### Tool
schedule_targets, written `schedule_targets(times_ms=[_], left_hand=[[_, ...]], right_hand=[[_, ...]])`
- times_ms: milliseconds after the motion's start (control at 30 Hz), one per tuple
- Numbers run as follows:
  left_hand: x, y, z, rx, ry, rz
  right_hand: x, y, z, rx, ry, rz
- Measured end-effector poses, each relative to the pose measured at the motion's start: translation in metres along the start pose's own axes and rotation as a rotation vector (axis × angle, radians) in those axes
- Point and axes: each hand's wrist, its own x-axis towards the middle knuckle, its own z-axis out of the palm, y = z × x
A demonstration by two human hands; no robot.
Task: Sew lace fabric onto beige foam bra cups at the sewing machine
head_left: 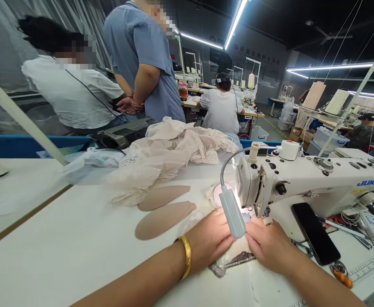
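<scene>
My left hand (pixel 208 234), with a gold bangle (pixel 186 258) at its wrist, presses a pale piece of fabric (pixel 235 251) beside the needle area. Its fingertips are partly hidden behind the grey lamp head (pixel 233 215). From the other side, my right hand (pixel 268 241) grips the same fabric, thumb and fingers close together. Both hands are low under the head of a white sewing machine (pixel 289 179). The fabric's near edge shows a dark brown patch. Where the needle meets the cloth is hidden by the lamp and fingers.
Two beige cut pieces (pixel 163 219) lie left of my hands, below a heap of cream lace fabric (pixel 177 149). Right of the machine bed are a black phone (pixel 315 232), orange-handled snips (pixel 342 275) and a ruler (pixel 366 264). Several people are beyond the table.
</scene>
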Motion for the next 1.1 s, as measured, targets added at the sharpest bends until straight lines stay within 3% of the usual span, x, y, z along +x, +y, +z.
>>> schedule_targets(times_ms=[367,667,800,967,1100], left_hand=[[0.001,0.0,-0.001,0.032,0.029,0.005],[-0.002,-0.005,-0.001,0.142,-0.071,-0.06],[-0.001,-0.002,-0.001,0.235,-0.118,-0.162],[0.003,0.001,-0.007,0.257,-0.2,-0.241],[-0.011,0.012,-0.021,0.199,-0.168,-0.278]], right_hand=[[-0.003,0.004,0.004,-0.095,0.078,-0.072],[-0.003,0.005,0.005,-0.072,0.055,-0.055],[-0.002,0.009,0.005,-0.021,0.039,-0.032],[-0.003,0.006,0.003,0.153,0.064,-0.004],[0.001,-0.014,-0.002,0.639,-0.026,0.29]])
